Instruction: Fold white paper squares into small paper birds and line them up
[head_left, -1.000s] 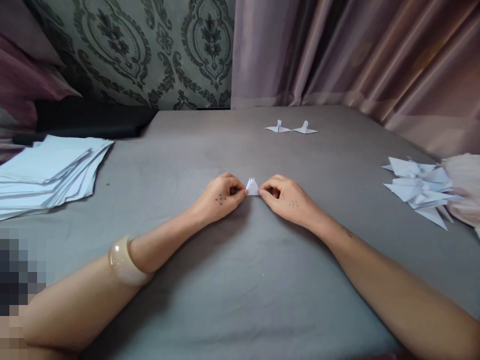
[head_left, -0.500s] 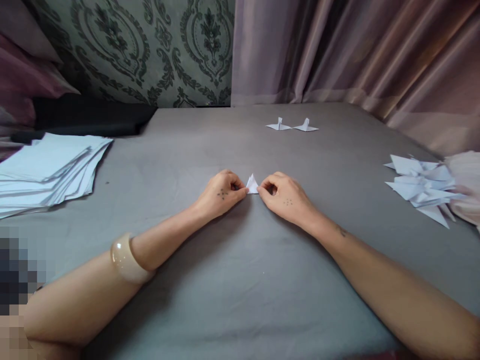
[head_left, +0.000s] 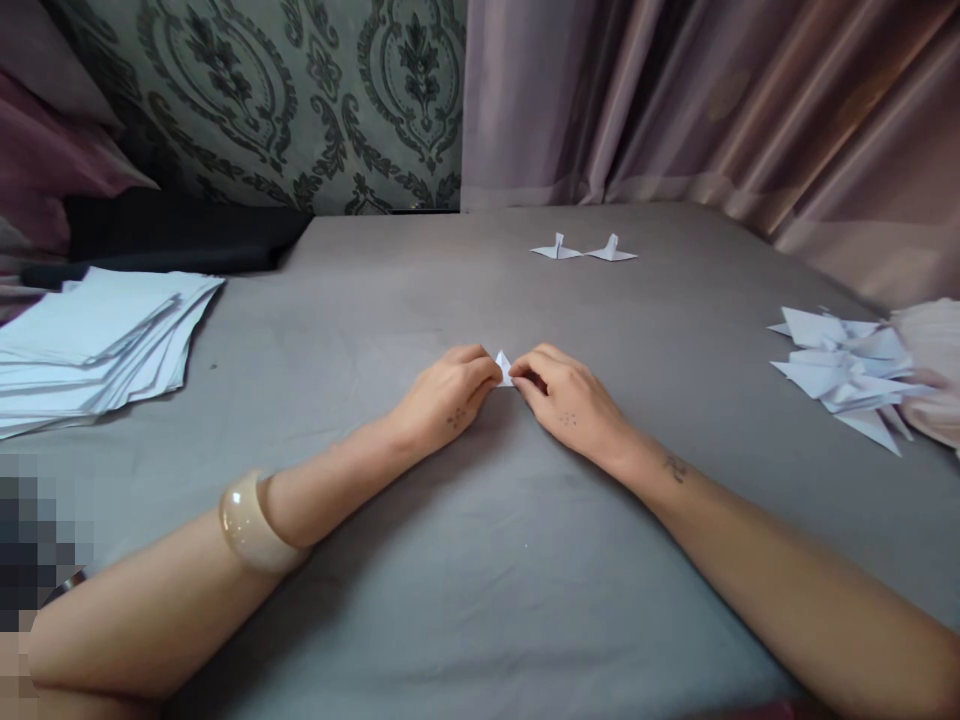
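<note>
A small folded piece of white paper [head_left: 504, 372] sits between my hands at the middle of the grey cloth, its pointed tip facing away from me. My left hand [head_left: 456, 392] is closed on its left side, the fingers covering that edge. From the right, my right hand [head_left: 566, 395] pinches the other side between thumb and forefinger. The lower corners of the paper are partly hidden by my fingertips.
Two folded paper birds [head_left: 556, 250] stand at the far side of the grey cloth [head_left: 420, 600]. A heap of folded paper shapes [head_left: 847, 365] lies at the right, a stack of white sheets [head_left: 97, 330] at the left. Behind that stack is black fabric [head_left: 187, 235].
My left hand has rolled over the paper, its fingers now covering more of the left side. My right fingertips have shifted slightly left along the paper.
</note>
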